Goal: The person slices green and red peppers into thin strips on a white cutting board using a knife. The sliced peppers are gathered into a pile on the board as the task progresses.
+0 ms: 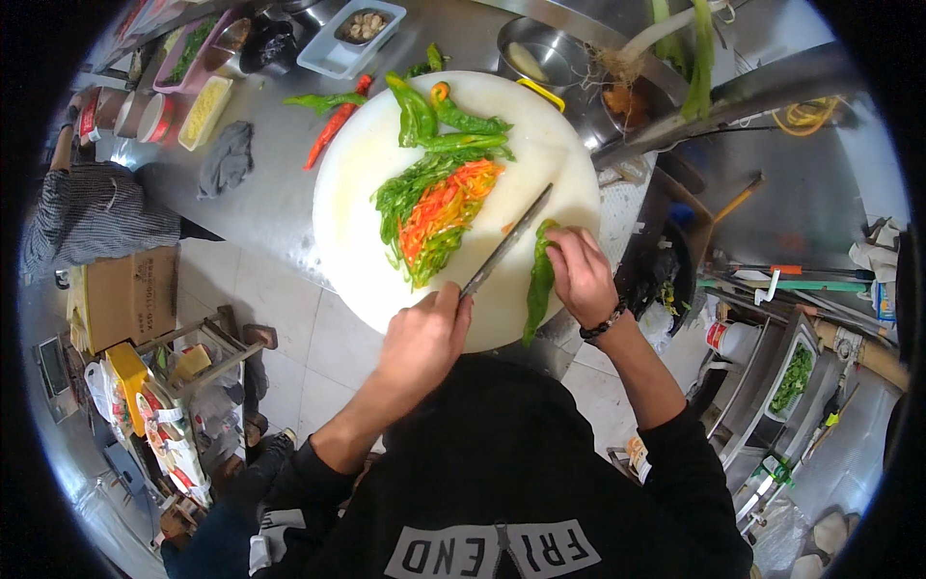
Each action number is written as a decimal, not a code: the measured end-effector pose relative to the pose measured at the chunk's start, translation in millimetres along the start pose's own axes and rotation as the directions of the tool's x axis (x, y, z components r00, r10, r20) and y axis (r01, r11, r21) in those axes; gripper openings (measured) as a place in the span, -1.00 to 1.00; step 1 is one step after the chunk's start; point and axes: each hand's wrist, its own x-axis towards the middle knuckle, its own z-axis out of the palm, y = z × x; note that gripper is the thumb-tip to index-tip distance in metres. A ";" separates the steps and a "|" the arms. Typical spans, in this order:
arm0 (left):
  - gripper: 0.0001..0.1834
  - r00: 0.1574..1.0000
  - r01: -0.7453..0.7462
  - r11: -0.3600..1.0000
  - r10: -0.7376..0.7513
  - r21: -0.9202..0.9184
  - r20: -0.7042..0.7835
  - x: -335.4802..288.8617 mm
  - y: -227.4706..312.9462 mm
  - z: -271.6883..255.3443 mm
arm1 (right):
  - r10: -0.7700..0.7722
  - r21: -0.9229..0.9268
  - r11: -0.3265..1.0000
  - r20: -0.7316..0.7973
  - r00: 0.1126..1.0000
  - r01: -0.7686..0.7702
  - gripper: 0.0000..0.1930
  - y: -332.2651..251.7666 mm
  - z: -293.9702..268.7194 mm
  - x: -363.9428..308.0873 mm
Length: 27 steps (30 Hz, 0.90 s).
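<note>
My left hand is closed round the handle of a kitchen knife, its blade slanting away to the right over a round white cutting board. At the board's near right, the fingers of my right hand pinch a long green pepper near its far end. The blade lies to the left of this pepper, apart from it. A heap of shredded green and orange-red peppers sits mid-board. Several green peppers rest whole or flattened toward the far edge.
Left of the board lie a red chili and a grey cloth. Metal pots stand beyond it, with a scallion over the far right edge. Another person works at the left. A bin sits right.
</note>
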 end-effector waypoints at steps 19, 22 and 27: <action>-0.77 0.978 -0.052 0.985 0.017 0.164 0.206 31.2 35.7 -21.5 | -0.121 -0.030 0.992 -0.091 0.988 0.119 -0.79 17.3 10.2 -11.5; -0.76 0.985 -0.057 0.987 0.031 0.148 0.170 32.3 24.7 4.1 | -0.088 -0.007 0.996 -0.028 0.996 0.088 -0.79 16.8 10.0 -9.5; -0.75 0.988 -0.090 0.989 0.074 0.118 0.137 47.6 28.7 -4.8 | -0.100 0.035 0.994 -0.013 0.995 0.101 -0.72 15.4 3.3 -9.3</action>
